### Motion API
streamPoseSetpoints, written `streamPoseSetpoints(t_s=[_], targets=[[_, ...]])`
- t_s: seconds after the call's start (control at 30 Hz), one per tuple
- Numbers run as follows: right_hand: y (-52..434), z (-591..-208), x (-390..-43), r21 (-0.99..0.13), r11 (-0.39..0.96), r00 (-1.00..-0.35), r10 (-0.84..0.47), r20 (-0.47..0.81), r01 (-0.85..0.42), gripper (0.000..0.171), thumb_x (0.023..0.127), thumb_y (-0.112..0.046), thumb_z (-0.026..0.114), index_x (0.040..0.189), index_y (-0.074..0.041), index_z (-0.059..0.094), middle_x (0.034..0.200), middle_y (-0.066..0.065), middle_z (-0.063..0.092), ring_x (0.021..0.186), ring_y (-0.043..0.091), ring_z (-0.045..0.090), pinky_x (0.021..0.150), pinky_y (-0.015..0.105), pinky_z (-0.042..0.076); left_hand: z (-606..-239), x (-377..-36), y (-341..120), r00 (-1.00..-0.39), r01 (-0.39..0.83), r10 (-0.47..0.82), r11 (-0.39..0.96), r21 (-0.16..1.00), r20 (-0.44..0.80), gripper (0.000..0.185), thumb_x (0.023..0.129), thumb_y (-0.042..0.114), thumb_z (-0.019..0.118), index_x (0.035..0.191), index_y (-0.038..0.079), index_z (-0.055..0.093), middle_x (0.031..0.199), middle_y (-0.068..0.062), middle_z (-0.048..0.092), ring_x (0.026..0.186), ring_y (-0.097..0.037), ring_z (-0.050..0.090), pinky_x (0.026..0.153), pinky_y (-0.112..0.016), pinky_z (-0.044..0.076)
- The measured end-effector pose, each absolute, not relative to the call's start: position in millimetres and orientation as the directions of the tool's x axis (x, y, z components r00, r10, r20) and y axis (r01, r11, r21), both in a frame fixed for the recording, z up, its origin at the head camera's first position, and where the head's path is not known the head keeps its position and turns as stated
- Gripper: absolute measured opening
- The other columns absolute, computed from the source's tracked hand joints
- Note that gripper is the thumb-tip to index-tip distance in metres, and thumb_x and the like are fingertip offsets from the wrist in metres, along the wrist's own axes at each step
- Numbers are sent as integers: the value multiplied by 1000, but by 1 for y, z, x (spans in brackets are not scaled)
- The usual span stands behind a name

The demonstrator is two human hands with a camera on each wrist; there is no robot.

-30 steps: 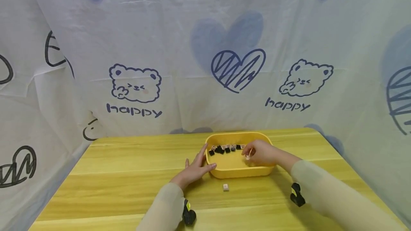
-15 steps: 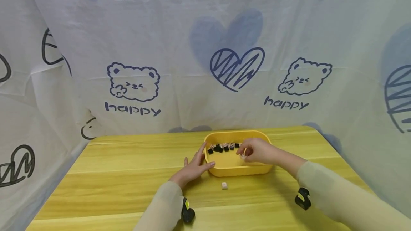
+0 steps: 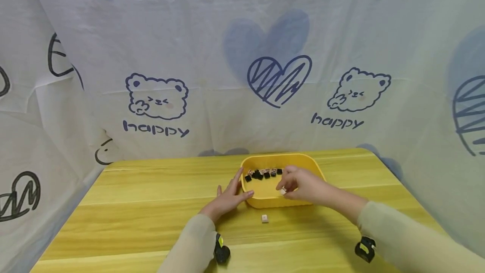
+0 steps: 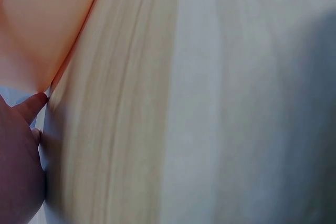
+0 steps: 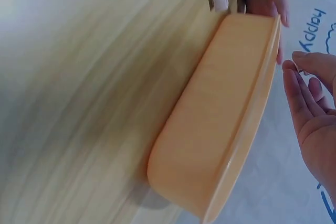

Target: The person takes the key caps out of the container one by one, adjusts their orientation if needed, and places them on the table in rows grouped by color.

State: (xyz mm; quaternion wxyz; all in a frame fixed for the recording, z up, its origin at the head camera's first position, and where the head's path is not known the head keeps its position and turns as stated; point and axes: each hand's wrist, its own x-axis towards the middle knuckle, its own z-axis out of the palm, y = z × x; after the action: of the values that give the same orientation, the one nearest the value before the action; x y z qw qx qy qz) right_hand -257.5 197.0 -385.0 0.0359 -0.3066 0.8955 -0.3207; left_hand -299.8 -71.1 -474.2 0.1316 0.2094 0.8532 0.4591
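A yellow plastic tray (image 3: pixel 265 202) stands on the table with several small black and pale keycaps (image 3: pixel 267 175) along its far side. My left hand (image 3: pixel 226 202) rests against the tray's left end, fingers spread and fairly straight, the thumb at the front rim. Over the front of the tray my right hand (image 3: pixel 306 184) pinches a small white keycap (image 3: pixel 283 191) between thumb and fingertips. In the right wrist view that pinch is above the tray's rim, with the keycap mostly hidden by the fingers. One white keycap (image 3: pixel 265 218) sits on the table just in front of the tray.
The yellow wood-grain table (image 3: pixel 144 214) reaches back to a white cloth (image 3: pixel 212 54) printed with hearts, bears and the word "happy". Cloth also hangs at both sides. A black wrist device (image 3: pixel 222 251) is strapped at the left sleeve, another at the right.
My right hand has moved left and toward the front rim of the tray, still pinching the white keycap. The left hand stays at the tray's left end.
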Motion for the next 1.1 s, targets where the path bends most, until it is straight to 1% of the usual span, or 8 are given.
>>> streamPoseSetpoints(t_s=[0.13, 0.2, 0.33, 0.5, 0.7, 0.9, 1.0, 1.1], targets=[[195, -389, -251, -617, 573, -798, -580, 160, -540, 20, 79, 8, 76, 95, -4, 76, 85, -3, 54, 79, 8, 63, 72, 22, 56, -473, -300, -70, -880, 235, 474, 502, 833, -37, 86, 97, 49, 55, 158, 27, -1, 155, -18, 31, 147, -32, 9, 109, -59, -19], [194, -391, -247, -624, 563, -799, -576, 174, -542, 19, 80, 7, 76, 96, -3, 75, 86, -4, 55, 80, 8, 63, 73, 23, 56, -473, -301, -70, -881, 232, 471, 506, 831, -42, 85, 97, 49, 54, 158, 28, -1, 155, -17, 31, 147, -31, 10, 109, -58, -19], [192, -396, -240, -640, 554, -809, -555, 193, -533, 18, 80, 6, 76, 95, -4, 75, 86, -6, 58, 80, 10, 62, 74, 25, 56, -474, -302, -69, -882, 233, 469, 505, 831, -38, 85, 97, 48, 55, 158, 28, -1, 155, -17, 30, 147, -31, 11, 109, -59, -19], [191, -405, -234, -667, 537, -815, -547, 191, -517, 18, 79, 4, 77, 94, -6, 74, 85, -7, 58, 79, 16, 61, 69, 26, 56, -474, -302, -69, -883, 233, 467, 505, 831, -36, 85, 97, 49, 55, 158, 28, 0, 155, -17, 31, 147, -31, 9, 109, -59, -19], [191, -419, -228, -687, 526, -816, -551, 174, -502, 15, 80, -2, 77, 91, -11, 72, 81, -8, 58, 75, 11, 58, 64, 26, 54, -473, -301, -69, -881, 236, 471, 496, 836, -31, 85, 97, 47, 55, 158, 28, 0, 155, -17, 31, 147, -31, 10, 109, -59, -19], [188, -430, -224, -675, 551, -813, -567, 127, -490, 16, 80, -5, 77, 91, -14, 71, 79, -9, 60, 73, 8, 57, 64, 24, 53, -475, -302, -71, -878, 240, 478, 489, 839, -27, 86, 97, 49, 55, 158, 28, -1, 155, -17, 29, 147, -31, 13, 108, -59, -19], [185, -435, -223, -673, 582, -829, -553, 84, -456, 17, 80, -6, 78, 92, -13, 70, 78, -10, 61, 72, 6, 57, 65, 24, 52, -475, -300, -72, -877, 246, 480, 481, 842, -19, 86, 96, 51, 55, 158, 28, -1, 155, -20, 28, 147, -34, 10, 108, -59, -19], [183, -439, -224, -670, 603, -844, -533, 67, -434, 16, 79, -6, 78, 92, -12, 70, 78, -10, 62, 72, 6, 57, 66, 24, 52, -476, -300, -72, -875, 248, 483, 481, 841, -18, 87, 96, 52, 54, 158, 27, -2, 156, -20, 27, 147, -34, 7, 108, -59, -20]])
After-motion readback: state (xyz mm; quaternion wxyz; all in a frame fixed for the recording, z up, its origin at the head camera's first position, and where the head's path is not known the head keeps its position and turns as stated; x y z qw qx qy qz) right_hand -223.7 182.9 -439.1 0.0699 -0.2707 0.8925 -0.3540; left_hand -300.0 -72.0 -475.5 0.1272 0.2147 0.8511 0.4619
